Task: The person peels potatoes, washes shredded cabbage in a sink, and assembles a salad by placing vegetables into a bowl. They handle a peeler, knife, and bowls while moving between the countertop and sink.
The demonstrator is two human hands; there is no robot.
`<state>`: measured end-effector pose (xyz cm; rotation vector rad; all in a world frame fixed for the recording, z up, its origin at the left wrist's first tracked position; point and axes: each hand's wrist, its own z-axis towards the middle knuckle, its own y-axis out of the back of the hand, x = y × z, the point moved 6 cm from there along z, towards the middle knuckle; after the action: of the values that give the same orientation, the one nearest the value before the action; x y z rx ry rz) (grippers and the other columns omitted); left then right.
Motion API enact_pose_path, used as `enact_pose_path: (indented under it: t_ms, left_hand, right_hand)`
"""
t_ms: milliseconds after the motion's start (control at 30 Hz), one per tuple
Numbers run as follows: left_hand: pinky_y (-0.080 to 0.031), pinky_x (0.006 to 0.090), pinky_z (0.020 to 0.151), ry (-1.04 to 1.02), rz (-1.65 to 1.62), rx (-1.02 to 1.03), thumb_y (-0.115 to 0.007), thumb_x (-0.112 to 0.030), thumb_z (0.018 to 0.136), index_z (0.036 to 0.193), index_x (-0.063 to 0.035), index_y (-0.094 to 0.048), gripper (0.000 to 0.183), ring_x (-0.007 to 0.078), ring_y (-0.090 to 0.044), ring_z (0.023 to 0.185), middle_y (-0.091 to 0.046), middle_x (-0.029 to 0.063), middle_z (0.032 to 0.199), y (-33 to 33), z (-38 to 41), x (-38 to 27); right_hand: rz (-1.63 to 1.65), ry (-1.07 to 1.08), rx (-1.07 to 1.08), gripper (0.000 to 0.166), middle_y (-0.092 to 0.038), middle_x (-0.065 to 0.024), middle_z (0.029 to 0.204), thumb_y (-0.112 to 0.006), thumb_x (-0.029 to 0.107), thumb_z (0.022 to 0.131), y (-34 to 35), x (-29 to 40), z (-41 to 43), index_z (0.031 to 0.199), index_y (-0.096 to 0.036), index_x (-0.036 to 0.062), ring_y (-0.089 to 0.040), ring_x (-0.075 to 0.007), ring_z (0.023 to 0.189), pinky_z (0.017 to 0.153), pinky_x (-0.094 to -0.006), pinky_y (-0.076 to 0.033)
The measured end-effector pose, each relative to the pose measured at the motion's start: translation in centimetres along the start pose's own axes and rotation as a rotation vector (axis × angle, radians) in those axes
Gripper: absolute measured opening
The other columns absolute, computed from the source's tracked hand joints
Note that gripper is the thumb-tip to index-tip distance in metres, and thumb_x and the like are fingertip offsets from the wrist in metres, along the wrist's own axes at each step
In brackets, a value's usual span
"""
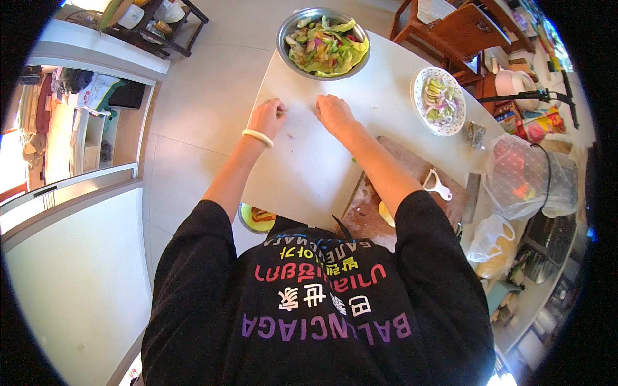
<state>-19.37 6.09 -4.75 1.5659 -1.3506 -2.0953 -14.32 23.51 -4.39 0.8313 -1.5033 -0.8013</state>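
My left hand (pixel 267 118), with a pale bangle (pixel 258 137) on its wrist, rests on the white table (pixel 309 173) near its left edge, fingers curled. A short way to its right, my right hand (pixel 334 114) is closed into a loose fist. Neither hand shows a thing in its grasp, though the inside of both is mostly hidden. Just beyond them stands a steel bowl (pixel 281 50) of mixed salad (pixel 323 46) with lettuce leaves and sliced vegetables. Under my right forearm lies a wooden cutting board (pixel 355 210).
A white peeler (pixel 438 187) and a partly hidden yellow piece of food (pixel 385 213) lie on the board. Patterned plates (pixel 416 108) hold sliced onion and greens at the right. Plastic bags (pixel 512 173) crowd the right side. Below the table's near edge sits a green-lined bin (pixel 248 217).
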Motion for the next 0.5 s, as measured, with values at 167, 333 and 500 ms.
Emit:
enact_pose_path:
  t_ms: [167, 333, 500]
  left_hand:
    - [-0.050, 0.0385, 0.068, 0.003, 0.126, 0.121, -0.062, -0.006, 0.074, 0.079, -0.0014, -0.058, 0.008, 0.0306, -0.062, 0.075, -0.062, 0.0149, 0.082, -1.2, 0.6, 0.8]
    - [-0.049, 0.0353, 0.062, 0.117, -0.191, 0.214, -0.059, -0.004, 0.075, 0.082, -0.0017, -0.057, 0.007, 0.0272, -0.060, 0.067, -0.061, 0.0143, 0.077, 0.7, -3.2, -1.7]
    - [-0.049, 0.0380, 0.064, -0.039, -0.072, 0.181, -0.062, -0.002, 0.072, 0.082, -0.0035, -0.056, 0.012, 0.0285, -0.060, 0.071, -0.057, 0.0126, 0.075, -1.1, -5.4, -2.5]
  right_hand:
    - [-0.081, 0.002, 0.249, 0.012, -0.064, -0.0219, 0.082, -0.058, 0.009, 0.076, -0.8, 0.7, -0.1, 0.084, -0.062, 0.0007, -0.063, -0.0364, 0.079, 0.073, -0.0448, -0.050]
    - [0.279, -0.140, 0.214, 0.015, -0.065, -0.0203, 0.082, -0.057, 0.009, 0.075, 4.8, -2.4, -4.3, 0.085, -0.061, -0.0007, -0.063, -0.0352, 0.080, 0.073, -0.0428, -0.050]
    - [-0.001, -0.025, 0.326, 0.015, -0.062, -0.0204, 0.082, -0.056, 0.003, 0.074, 4.1, -2.5, -11.1, 0.089, -0.059, -0.0009, -0.063, -0.0356, 0.080, 0.073, -0.0425, -0.051]
